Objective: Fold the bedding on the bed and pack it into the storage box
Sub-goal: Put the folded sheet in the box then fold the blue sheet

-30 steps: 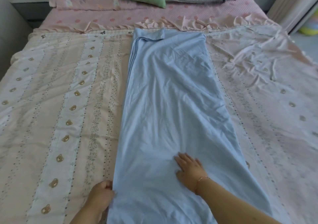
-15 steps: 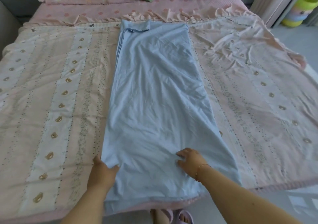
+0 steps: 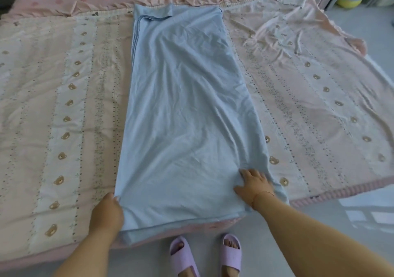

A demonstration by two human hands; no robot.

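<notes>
One camera only, worn on the person's head at the foot edge of the bed (image 3: 64, 127), tilted forward and down. It looks along the bed toward its far edge, close over both forearms, and takes in the floor (image 3: 362, 223) by the right corner.
</notes>
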